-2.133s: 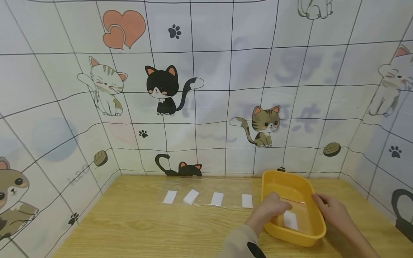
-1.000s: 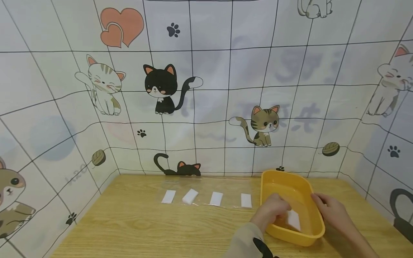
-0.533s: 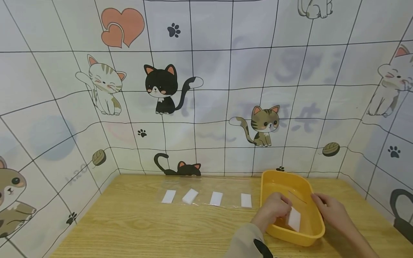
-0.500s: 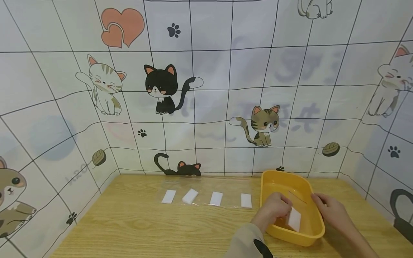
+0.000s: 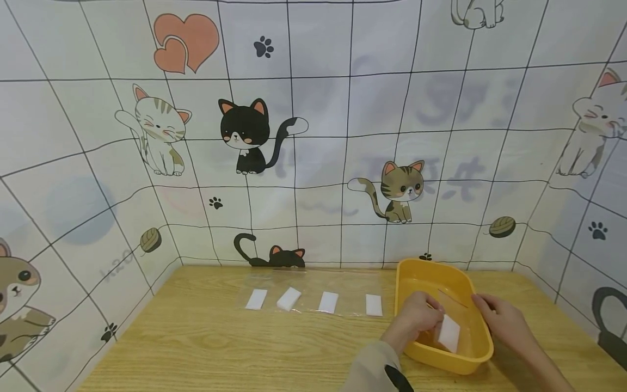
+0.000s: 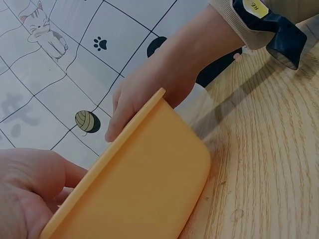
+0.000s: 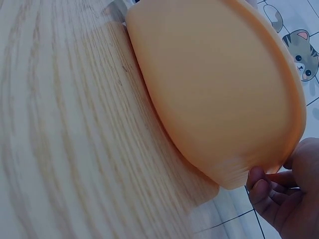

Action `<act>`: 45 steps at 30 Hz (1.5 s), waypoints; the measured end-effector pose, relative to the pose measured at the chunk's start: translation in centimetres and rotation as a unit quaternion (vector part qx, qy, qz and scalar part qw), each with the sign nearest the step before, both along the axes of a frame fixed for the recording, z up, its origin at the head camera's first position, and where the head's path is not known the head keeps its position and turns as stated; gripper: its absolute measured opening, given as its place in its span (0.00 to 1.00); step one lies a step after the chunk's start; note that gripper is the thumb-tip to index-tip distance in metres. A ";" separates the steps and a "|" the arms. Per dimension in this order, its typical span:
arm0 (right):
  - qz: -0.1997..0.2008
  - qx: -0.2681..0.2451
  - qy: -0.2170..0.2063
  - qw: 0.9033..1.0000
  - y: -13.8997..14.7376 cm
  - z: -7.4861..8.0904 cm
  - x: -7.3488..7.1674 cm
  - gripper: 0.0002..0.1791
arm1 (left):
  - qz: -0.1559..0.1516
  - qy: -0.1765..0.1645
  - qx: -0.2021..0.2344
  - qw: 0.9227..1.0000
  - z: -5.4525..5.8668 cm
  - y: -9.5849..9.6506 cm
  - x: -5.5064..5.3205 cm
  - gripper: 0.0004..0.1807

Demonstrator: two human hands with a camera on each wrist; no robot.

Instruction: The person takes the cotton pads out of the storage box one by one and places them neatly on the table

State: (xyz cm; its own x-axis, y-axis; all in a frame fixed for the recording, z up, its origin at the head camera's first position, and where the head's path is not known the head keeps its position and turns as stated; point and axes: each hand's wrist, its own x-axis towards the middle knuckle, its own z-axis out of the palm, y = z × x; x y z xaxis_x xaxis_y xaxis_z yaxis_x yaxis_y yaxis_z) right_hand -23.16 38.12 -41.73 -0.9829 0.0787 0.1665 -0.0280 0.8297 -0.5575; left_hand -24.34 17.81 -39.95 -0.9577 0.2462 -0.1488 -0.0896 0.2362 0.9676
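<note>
A yellow plastic basin [image 5: 446, 363] stands on the right of the table. Inside it, a white rectangular block [image 5: 448, 333] leans up at a tilt. My left hand [image 5: 416, 314] reaches over the near left wall and pinches the block's upper corner between thumb and fingers. In the left wrist view the basin's wall partly hides that hand [image 6: 30, 186]. My right hand [image 5: 506, 321] grips the basin's right rim, and in the right wrist view its fingertips [image 7: 257, 181] lie against the outer wall. A thin reddish line shows in the basin beyond the block.
Several similar white blocks lie in a row left of the basin, among them a tilted block [image 5: 289, 299] and a rightmost block [image 5: 374, 305], with clear plastic [image 5: 350, 279] around them. The wooden table [image 5: 235, 348] meets a cat-patterned cloth wall [image 5: 323, 163] behind and at both sides.
The white block has gone from lying flat on the basin's floor to a tilt, shifting slightly right. My left fingers have come to its upper corner. My right hand has stayed on the rim.
</note>
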 end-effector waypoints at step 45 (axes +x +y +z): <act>0.009 -0.001 0.010 1.000 -0.1 -0.1 -0.1 0.34 | 0.017 0.042 0.112 0.993 3.2 -4.0 0.0 0.05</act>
State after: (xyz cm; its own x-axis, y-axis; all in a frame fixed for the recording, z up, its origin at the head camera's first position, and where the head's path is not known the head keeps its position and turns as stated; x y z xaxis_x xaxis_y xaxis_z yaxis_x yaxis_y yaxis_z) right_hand -23.29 37.98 -41.81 -0.9805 0.0614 0.1866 -0.0545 0.8277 -0.5585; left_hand -24.30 13.77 -36.76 -0.9726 0.2319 -0.0134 -0.0109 0.0122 0.9999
